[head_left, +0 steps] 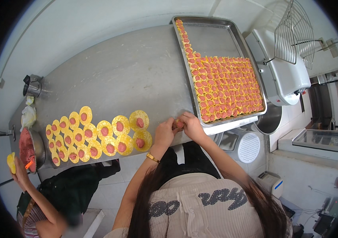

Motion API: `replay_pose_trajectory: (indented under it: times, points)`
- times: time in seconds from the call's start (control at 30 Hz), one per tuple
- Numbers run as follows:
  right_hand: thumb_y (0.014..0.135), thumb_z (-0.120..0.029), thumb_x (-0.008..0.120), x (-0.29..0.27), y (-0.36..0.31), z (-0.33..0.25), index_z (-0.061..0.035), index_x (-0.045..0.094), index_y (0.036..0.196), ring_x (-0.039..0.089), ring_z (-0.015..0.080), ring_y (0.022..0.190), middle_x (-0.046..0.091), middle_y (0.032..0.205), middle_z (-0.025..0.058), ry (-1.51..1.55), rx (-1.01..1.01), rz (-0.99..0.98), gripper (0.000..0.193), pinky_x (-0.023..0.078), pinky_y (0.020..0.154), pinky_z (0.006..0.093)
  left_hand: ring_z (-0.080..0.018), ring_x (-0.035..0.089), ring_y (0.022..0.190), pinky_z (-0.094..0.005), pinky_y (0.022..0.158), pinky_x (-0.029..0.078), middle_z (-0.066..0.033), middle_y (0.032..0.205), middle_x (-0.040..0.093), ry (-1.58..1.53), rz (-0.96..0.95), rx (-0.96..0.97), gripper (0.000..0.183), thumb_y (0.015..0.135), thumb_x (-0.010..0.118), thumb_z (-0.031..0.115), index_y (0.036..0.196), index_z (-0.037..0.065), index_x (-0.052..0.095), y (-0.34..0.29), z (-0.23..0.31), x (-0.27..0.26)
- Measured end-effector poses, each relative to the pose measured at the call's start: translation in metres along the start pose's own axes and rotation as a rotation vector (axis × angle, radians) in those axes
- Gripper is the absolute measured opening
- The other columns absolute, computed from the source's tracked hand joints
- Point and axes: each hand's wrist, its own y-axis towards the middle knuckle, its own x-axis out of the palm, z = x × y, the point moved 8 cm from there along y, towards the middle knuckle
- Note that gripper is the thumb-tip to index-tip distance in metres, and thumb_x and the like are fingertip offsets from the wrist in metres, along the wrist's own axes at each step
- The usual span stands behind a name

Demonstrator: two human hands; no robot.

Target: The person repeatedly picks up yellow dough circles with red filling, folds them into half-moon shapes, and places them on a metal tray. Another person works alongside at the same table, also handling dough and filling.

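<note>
Close to the table's front edge, my left hand (165, 131) and my right hand (192, 126) meet around one small dumpling (179, 124). Its pink meat filling shows between the fingertips, and both hands are closed on it. Left of my hands, round yellow wrappers (143, 115) lie flat in rows, each with a dab of pink filling. A metal tray (216, 39) stands just beyond my right hand. Open-topped dumplings (228, 87) fill its near part in tight rows, and a single line of them runs up its left side.
At the far left a co-worker's hand (20, 174) holds yellow wrappers (11, 162) beside a metal bowl (39, 150) of pink meat. An orange-handled tool (29, 164) rests there. A clear jug (33, 86) and plastic bag (28, 117) stand behind. A white machine (282, 71) adjoins the tray.
</note>
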Motion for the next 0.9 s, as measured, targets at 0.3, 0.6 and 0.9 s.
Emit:
replay_pose_trajectory:
  times: [0.3, 0.6, 0.9]
  points:
    - [0.069, 0.005, 0.062, -0.002, -0.001, 0.001, -0.0009, 0.062, 0.101, 0.059, 0.0361, 0.086, 0.058, 0.088, 0.0165, -0.082, 0.066, 0.068, 0.033, 0.049, 0.071, 0.041, -0.0328, 0.061, 0.076, -0.0413, 0.067, 0.048, -0.0144, 0.086, 0.061, -0.066, 0.051, 0.102, 0.025, 0.074, 0.072, 0.013, 0.091, 0.004, 0.058, 0.004, 0.001, -0.007]
    - [0.069, 0.006, 0.062, -0.003, 0.002, 0.004, 0.0004, 0.06, 0.1, 0.058, 0.0389, 0.091, 0.058, 0.094, 0.0188, -0.041, 0.112, 0.04, 0.031, 0.049, 0.075, 0.0446, -0.0318, 0.06, 0.085, -0.0409, 0.071, 0.048, -0.0132, 0.089, 0.06, -0.058, 0.072, 0.064, 0.028, 0.074, 0.071, 0.012, 0.098, 0.006, 0.058, 0.004, 0.004, -0.012]
    - [0.067, 0.009, 0.06, -0.005, 0.001, 0.006, -0.0015, 0.062, 0.091, 0.059, 0.0389, 0.086, 0.058, 0.089, 0.018, -0.064, 0.176, 0.09, 0.026, 0.049, 0.072, 0.0446, -0.0306, 0.062, 0.076, -0.0386, 0.069, 0.05, -0.0138, 0.087, 0.061, -0.074, 0.071, 0.053, 0.029, 0.074, 0.073, 0.011, 0.098, 0.003, 0.059, 0.005, -0.001, -0.007]
